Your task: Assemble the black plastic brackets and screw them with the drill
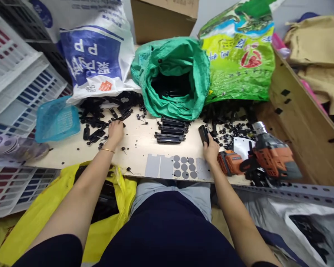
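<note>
My left hand (pixel 115 132) reaches over the wooden board (pixel 140 146) to a heap of small black plastic parts (pixel 100 111). Its fingers are curled down among them, and what they pinch is too small to make out. My right hand (pixel 210 150) is closed around a flat black plastic piece (pixel 203 134) that it holds tilted on the board. Between the hands lies a stack of black plastic pieces (pixel 171 131). An orange and grey power drill (pixel 263 155) lies just right of my right hand.
A green sack (pixel 172 76) full of black parts stands open at the back. White printed sack (pixel 96 52) and green printed bag (pixel 239 55) flank it. Blue basket (pixel 56 119) at left, white crates (pixel 13 74) beyond. More black parts (pixel 228 128) at right. Yellow bag (pixel 108 207) below.
</note>
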Motion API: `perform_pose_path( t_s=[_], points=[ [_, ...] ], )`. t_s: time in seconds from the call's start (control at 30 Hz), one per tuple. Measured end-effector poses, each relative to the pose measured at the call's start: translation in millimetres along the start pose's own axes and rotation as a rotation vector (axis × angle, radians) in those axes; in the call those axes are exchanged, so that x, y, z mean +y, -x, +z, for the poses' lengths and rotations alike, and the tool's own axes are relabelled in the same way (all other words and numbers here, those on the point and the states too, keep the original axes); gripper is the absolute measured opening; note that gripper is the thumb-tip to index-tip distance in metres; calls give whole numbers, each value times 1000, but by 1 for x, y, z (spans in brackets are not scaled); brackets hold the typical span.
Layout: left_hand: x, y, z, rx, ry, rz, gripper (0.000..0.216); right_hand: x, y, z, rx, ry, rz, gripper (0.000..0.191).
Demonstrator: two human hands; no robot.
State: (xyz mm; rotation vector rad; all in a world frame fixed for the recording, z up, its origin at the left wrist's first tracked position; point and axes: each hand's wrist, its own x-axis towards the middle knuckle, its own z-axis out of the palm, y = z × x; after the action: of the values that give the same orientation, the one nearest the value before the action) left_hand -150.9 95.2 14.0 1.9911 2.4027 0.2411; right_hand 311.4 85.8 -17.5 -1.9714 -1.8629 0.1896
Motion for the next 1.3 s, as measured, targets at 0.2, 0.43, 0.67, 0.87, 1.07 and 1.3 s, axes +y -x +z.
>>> perform_pose_path(
  t_s=[0.2, 0.43, 0.67, 0.87, 1.07, 1.3],
  points=[
    [-8, -7, 13, -19, -199, 73, 37, -12, -17, -6, 10, 144, 213, 36],
    [8, -11, -18, 50, -109, 68, 26, -7, -23, -14, 36, 88, 180, 36],
    [91, 90, -25, -134, 431, 208, 26, 5, -20, -9, 64, -66, 194, 34],
    [167, 150, 36, -198, 514, 363, 20, -14, -18, -15, 7, 286, -34, 34],
    [175, 158, 60, -89, 463, 417, 18, -38, -6, -4, -106, 364, -233, 41],
    [173, 157, 59, -71, 482, 419, 16, -40, -46, -4, -129, 375, -156, 35]
  ],
)
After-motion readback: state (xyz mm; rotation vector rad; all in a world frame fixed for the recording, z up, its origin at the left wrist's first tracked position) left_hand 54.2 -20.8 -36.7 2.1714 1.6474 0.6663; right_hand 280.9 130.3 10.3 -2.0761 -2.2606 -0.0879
